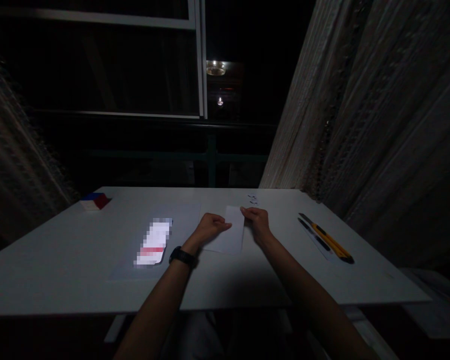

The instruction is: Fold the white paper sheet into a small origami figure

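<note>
Head view: we hold a white paper [235, 241] near the middle of the table [60, 270], somewhat toward its far edge. Our left hand [211, 227] is nearly closed, fingers curled and thumb on the paper's left side; our right hand [257, 222] pinches its upper right corner. We see a lit phone [155, 242] to the left, a cube [94, 201] near the far left corner, and a yellow cutter [332, 242] beside a slim dark tool [315, 235] toward the right edge.
</note>
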Motion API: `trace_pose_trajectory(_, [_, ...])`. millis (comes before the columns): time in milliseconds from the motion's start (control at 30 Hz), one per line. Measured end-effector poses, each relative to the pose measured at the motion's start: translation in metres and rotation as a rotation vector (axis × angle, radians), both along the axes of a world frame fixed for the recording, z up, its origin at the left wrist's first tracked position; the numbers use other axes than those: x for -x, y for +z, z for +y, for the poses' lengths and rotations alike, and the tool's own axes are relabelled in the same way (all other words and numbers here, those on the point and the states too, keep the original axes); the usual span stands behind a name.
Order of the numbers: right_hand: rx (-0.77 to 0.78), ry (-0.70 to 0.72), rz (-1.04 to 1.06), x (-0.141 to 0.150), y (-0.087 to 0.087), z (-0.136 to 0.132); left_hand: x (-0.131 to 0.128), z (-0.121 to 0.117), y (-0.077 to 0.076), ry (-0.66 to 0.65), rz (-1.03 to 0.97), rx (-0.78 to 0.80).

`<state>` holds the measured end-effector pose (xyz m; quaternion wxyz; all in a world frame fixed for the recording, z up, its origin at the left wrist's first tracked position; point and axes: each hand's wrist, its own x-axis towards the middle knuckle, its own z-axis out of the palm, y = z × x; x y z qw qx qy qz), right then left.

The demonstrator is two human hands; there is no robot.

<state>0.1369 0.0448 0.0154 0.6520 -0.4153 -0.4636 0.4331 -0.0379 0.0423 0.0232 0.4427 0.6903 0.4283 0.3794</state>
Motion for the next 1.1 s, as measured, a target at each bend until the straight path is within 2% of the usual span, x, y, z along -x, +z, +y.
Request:
trace_pose_trajectory(100, [-0.009,-0.009,0.006,0.000,0.000,0.000,0.000,-0.002,0.002,-0.012,0.000,0.012])
trace_pose_trajectory(267, [-0.016,-0.101,-0.060,0.001,-0.001,0.000,0.001,-0.003,0.003,-0.016,0.013,0.031])
trace_pose_trajectory(500, [-0.046,-0.124,-0.109,0.003,-0.002,0.000,-0.001,-0.004,0.004,0.020,-0.009,0.062])
trace_pose_trajectory(567, [-0.059,-0.115,-0.124,0.004,-0.002,0.000,-0.002,-0.004,0.003,0.025,-0.028,0.058])
trace_pose_trajectory(733, [0.010,0.008,-0.095,0.005,-0.003,0.001,0.000,0.003,-0.003,0.096,-0.041,0.032])
trace_pose_trajectory(900, [-0.015,-0.051,-0.220,0.006,-0.005,0.002,0.001,0.002,-0.002,0.079,-0.084,0.073])
trace_pose_trajectory(1000, [-0.033,-0.032,-0.253,0.008,-0.005,-0.001,-0.001,-0.002,0.002,0.042,-0.161,0.124])
trace_pose_trajectory(1100, [-0.041,-0.002,-0.259,0.010,-0.004,-0.003,-0.002,-0.003,0.003,0.067,-0.210,0.143])
